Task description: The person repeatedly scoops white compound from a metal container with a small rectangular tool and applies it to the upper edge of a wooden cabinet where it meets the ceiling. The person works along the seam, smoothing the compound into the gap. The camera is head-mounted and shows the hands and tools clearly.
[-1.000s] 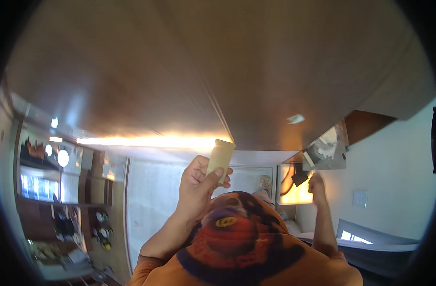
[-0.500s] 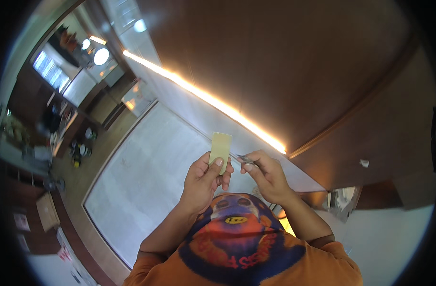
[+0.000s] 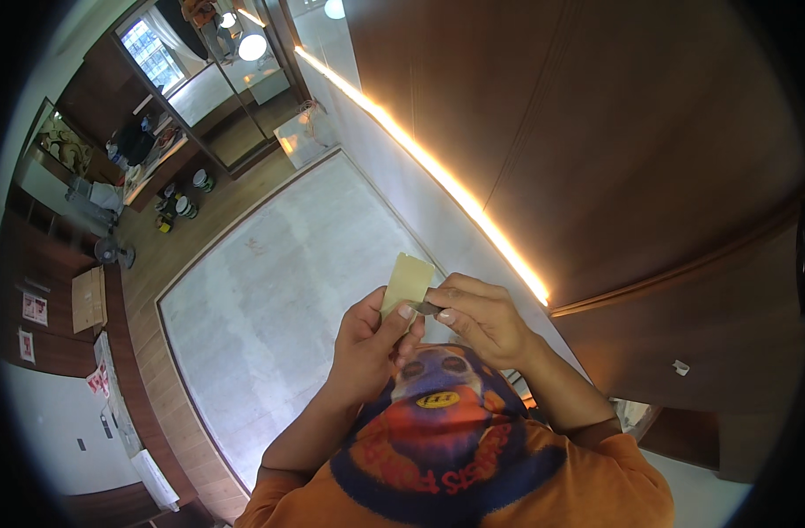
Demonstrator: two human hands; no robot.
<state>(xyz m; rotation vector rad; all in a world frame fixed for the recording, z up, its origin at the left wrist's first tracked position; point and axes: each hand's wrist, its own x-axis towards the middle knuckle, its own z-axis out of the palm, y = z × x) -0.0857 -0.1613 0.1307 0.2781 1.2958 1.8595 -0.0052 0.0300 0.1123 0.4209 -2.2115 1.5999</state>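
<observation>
Between the thumb and fingers of my left hand (image 3: 365,339) is a flat, pale yellow rectangular piece (image 3: 408,280), held upright in front of my chest; its material cannot be made out. A small dark metal tool (image 3: 429,308), blade-like at its tip, is pinched in my right hand (image 3: 489,324). Its tip meets or overlaps the lower right edge of the yellow piece, close to my left thumb. My right fingers cover most of the tool, so its full shape is hidden.
A broad pale platform (image 3: 270,273) with a brown rim lies below and ahead. To the right rises a dark wood panel (image 3: 631,158) edged by a glowing light strip (image 3: 438,176). Paint buckets (image 3: 186,208), a fan (image 3: 112,253) and a cardboard piece (image 3: 89,299) stand at left.
My right hand has brought the metal tool left, against the yellow piece, which now tilts slightly to the right. The view has shifted, showing more of the room at left.
</observation>
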